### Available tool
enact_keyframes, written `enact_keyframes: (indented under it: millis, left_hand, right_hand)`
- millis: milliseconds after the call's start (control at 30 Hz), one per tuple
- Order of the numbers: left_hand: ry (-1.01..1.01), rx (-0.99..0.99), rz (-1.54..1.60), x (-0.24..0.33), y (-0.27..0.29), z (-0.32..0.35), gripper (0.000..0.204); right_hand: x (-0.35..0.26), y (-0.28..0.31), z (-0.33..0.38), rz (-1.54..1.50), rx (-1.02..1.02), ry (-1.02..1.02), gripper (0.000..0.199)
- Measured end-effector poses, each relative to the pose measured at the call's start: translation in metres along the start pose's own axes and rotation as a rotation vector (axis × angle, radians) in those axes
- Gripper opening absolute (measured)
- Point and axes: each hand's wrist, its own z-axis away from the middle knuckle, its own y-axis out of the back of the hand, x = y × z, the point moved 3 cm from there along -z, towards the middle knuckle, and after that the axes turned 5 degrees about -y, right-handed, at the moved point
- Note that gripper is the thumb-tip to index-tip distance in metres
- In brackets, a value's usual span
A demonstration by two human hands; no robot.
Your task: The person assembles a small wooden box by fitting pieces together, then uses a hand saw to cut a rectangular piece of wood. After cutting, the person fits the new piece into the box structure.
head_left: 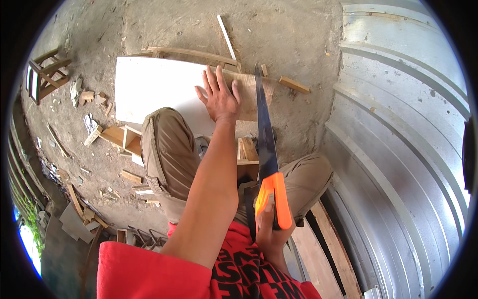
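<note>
Setting: a dusty concrete floor [279, 30] strewn with wood offcuts, open ahead; a corrugated metal sheet wall [398, 124] closes in on the right.
Left hand [219, 97]: fingers spread wide, palm pressed flat on a white rectangular board [154, 92] topped by a brown wooden plank [249, 89].
Right hand [271, 226]: fist wrapped around the orange plastic grip of a dark-bladed handsaw [266, 144], blade tip on the plank's far edge.
Left edge: a small wooden frame stool [45, 74].

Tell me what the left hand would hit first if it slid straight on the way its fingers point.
The left hand lies flat on the board, fingers pointing away from the person. Straight on, it would probably first meet the curved wooden strip at the board's far edge, though depth is unclear.
</note>
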Motion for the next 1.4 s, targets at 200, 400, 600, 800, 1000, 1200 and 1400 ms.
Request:
enact_keyframes:
  millis: [200,400,600,800,1000,1200,1400]
  left_hand:
    - [-0.019,-0.007,0.024,0.006,-0.007,0.004,0.065]
    - [-0.014,0.020,0.016,-0.002,-0.010,-0.004,0.066]
    - [-0.001,-0.005,-0.007,-0.002,-0.001,0.008,0.065]
    - [-0.042,0.047,0.061,0.006,-0.004,0.000,0.065]
    - [-0.017,-0.003,-0.001,0.000,-0.004,0.006,0.063]
    - [-0.010,0.026,0.029,-0.003,-0.004,0.006,0.064]
    - [-0.002,-0.016,0.003,-0.002,-0.013,0.008,0.066]
  right_hand:
    - [-0.030,-0.098,-0.195,0.096,0.168,0.478,0.016]
    - [0.003,-0.061,-0.096,0.054,0.061,0.314,0.012]
    - [0.020,-0.016,-0.021,-0.037,-0.004,0.102,0.017]
    - [-0.017,-0.095,-0.189,0.063,0.178,0.444,0.015]
    - [0.029,-0.034,-0.035,0.058,0.029,0.165,0.024]
    - [0.013,-0.047,-0.100,-0.013,0.062,0.246,0.017]
    - [-0.050,-0.120,-0.210,0.019,0.167,0.469,0.022]
